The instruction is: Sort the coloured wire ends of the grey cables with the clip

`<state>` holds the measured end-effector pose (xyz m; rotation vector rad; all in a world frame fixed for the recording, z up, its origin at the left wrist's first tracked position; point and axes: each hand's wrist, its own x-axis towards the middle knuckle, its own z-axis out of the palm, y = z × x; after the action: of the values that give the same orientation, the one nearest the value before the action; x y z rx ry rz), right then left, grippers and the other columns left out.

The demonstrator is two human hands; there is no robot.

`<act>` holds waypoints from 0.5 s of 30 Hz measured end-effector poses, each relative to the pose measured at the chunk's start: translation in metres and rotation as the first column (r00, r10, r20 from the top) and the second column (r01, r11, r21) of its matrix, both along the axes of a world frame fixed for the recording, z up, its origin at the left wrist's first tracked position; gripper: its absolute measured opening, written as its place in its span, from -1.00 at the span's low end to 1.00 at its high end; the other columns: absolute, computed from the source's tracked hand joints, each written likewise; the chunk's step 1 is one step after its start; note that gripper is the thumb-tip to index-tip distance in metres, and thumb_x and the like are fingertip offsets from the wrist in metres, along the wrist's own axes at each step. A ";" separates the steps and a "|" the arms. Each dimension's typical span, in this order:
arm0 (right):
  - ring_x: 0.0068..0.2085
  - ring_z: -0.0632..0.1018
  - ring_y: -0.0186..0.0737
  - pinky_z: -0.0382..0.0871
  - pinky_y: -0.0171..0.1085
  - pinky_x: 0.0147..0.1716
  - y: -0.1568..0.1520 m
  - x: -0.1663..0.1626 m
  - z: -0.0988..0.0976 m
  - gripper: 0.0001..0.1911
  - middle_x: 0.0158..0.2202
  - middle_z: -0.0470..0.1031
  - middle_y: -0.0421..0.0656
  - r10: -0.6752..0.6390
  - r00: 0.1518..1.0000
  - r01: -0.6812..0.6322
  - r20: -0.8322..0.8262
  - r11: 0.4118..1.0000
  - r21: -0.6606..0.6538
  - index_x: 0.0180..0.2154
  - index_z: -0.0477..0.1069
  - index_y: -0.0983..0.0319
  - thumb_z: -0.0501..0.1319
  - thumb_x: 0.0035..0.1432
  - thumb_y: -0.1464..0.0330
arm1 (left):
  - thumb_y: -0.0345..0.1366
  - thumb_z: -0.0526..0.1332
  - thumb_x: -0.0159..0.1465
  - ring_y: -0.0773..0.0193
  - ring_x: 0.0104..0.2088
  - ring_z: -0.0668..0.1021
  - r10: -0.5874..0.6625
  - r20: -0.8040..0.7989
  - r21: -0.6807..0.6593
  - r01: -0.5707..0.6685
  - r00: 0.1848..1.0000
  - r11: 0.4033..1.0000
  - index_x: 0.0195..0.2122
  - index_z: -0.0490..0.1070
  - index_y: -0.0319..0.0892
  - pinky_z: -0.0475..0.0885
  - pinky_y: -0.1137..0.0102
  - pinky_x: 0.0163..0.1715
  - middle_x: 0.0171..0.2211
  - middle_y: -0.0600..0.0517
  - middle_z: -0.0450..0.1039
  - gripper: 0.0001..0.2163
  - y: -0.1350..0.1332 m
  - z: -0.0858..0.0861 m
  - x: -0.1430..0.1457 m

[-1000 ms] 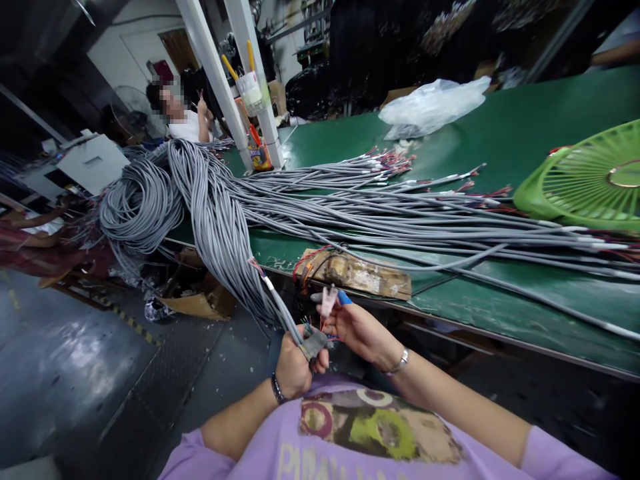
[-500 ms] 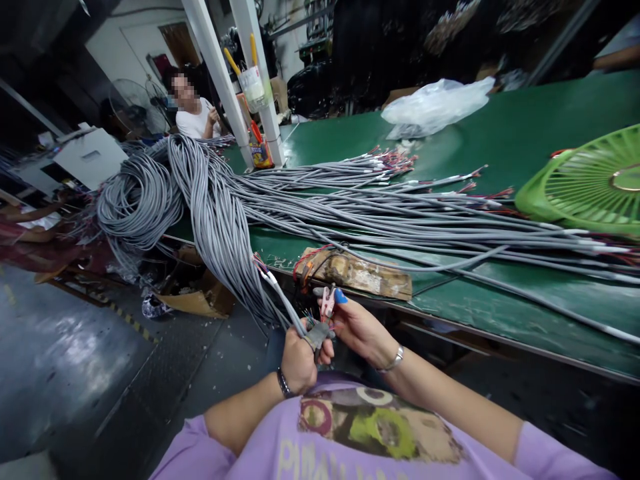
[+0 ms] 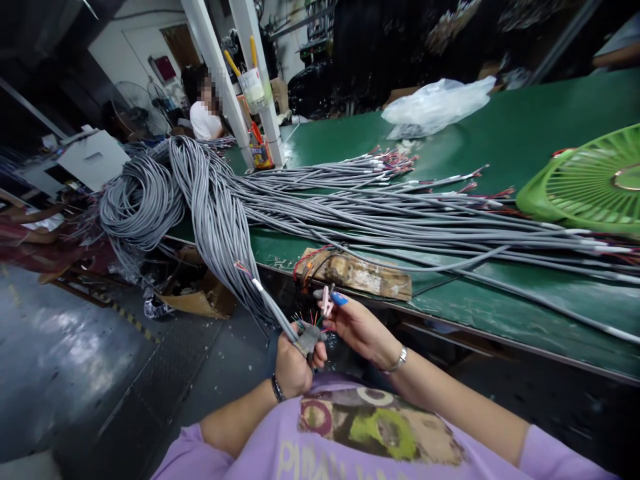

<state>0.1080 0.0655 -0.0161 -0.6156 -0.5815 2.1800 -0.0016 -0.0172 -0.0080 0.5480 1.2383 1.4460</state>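
Note:
My left hand (image 3: 294, 367) is closed around a few grey cables (image 3: 274, 311), just in front of my body. A dark grey wrap (image 3: 309, 339) covers what looks like its thumb. Above it, thin coloured wires (image 3: 311, 319) fan out from the cable ends. Close by on the right is my right hand (image 3: 357, 330), its fingers pinched together on a small pink clip-like tool (image 3: 327, 303). A blue cover sits on one of its fingertips. Whether its fingers also touch a wire is too small to tell.
A large bundle of grey cables (image 3: 215, 200) drapes over the green table (image 3: 530, 127). A wooden board (image 3: 370, 275) lies at the near edge. To the right stands a green fan (image 3: 590, 180), behind is a plastic bag (image 3: 437, 107). A person (image 3: 205, 120) sits beyond white posts.
My left hand has shifted slightly left and down with its cables, and their far ends have swung left. The coloured wires spread more. The person behind has turned and moved right.

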 end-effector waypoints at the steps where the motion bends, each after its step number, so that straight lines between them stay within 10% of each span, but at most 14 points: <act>1: -0.44 0.40 -0.36 0.30 -0.35 -0.45 0.000 0.000 0.000 -0.79 -0.43 0.47 -0.20 -0.006 1.000 0.006 0.009 1.000 0.007 -0.35 0.46 0.23 0.31 0.00 0.23 | -0.03 0.30 0.00 0.47 -0.79 0.29 0.009 0.007 0.007 -0.009 1.000 1.000 -0.54 0.32 -0.22 0.09 0.55 -0.78 -0.76 0.11 0.33 -0.67 0.000 0.000 0.000; 15: -0.55 0.40 -0.31 0.29 -0.28 -0.53 0.003 -0.006 -0.005 -0.65 -0.53 0.47 -0.18 0.029 0.999 -0.028 -0.035 0.999 0.019 -0.31 0.47 0.21 0.26 0.01 0.07 | 0.05 0.26 0.02 0.47 -0.78 0.30 -0.014 -0.059 -0.002 0.014 0.998 1.000 -0.54 0.32 -0.22 0.06 0.54 -0.77 -0.74 0.09 0.35 -0.62 0.008 0.001 0.009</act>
<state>0.1025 0.0680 -0.0214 -0.5610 -0.5946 2.2054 0.0077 -0.0087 -0.0072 0.6006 1.2800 1.4260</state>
